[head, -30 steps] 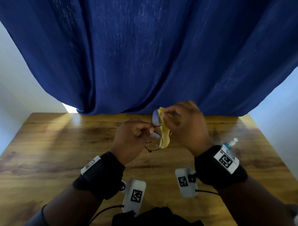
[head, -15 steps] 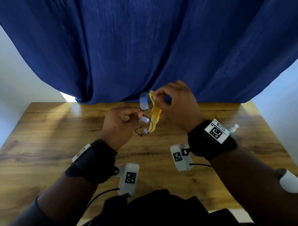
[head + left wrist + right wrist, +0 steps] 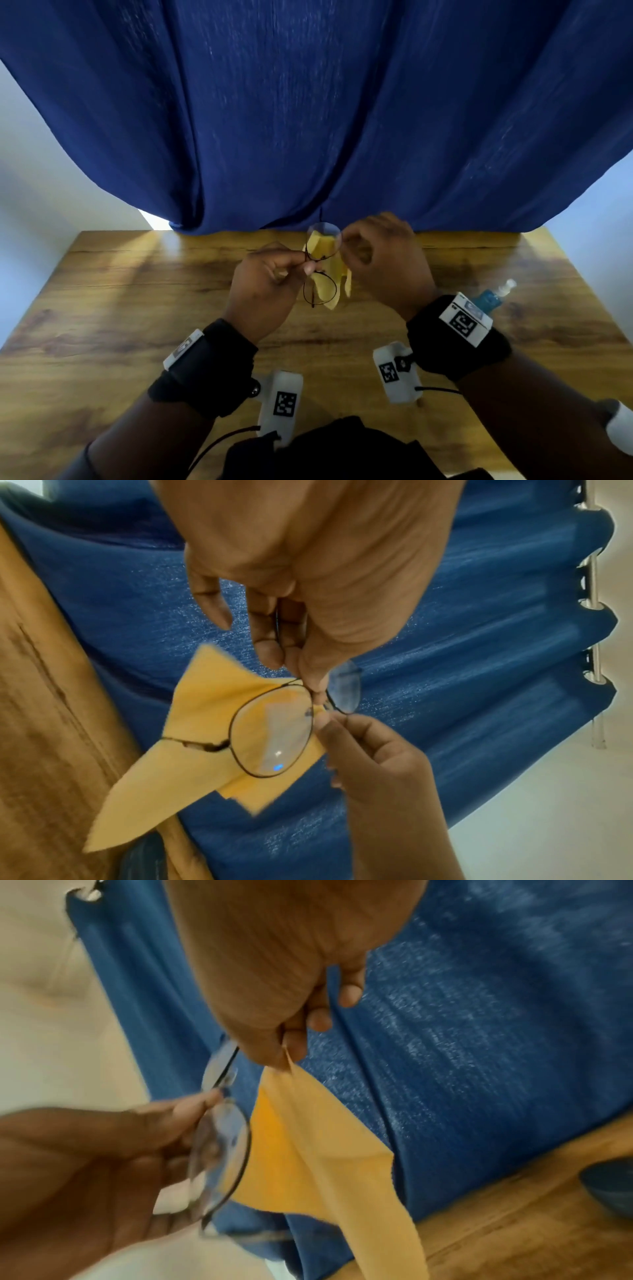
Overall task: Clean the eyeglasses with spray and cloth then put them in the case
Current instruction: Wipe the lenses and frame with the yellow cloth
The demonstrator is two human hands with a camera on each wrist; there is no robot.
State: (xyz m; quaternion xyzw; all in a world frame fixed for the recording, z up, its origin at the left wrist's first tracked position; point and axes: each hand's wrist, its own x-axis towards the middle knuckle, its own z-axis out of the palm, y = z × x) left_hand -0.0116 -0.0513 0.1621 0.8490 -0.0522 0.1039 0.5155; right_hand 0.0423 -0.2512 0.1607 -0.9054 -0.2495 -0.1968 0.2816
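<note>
Thin dark-framed eyeglasses (image 3: 320,265) (image 3: 272,731) (image 3: 221,1153) hang upright in the air above the wooden table (image 3: 102,308). My left hand (image 3: 270,291) (image 3: 308,669) (image 3: 103,1150) pinches them at the bridge between the two lenses. A yellow cloth (image 3: 327,270) (image 3: 192,739) (image 3: 308,1150) hangs behind the lenses. My right hand (image 3: 380,260) (image 3: 281,1047) (image 3: 363,748) pinches the cloth's top corner beside the upper lens. A spray bottle (image 3: 489,298) of blue liquid lies on the table behind my right wrist.
A dark blue curtain (image 3: 308,120) hangs along the table's far edge, just behind both hands. A dark rounded object (image 3: 609,1185) sits on the table at the right. Dark fabric (image 3: 342,452) lies at the near edge.
Both hands stay on the glasses and cloth in mid-air. The upper lens has turned to face me more, with the cloth showing through it. The spray bottle shows more now.
</note>
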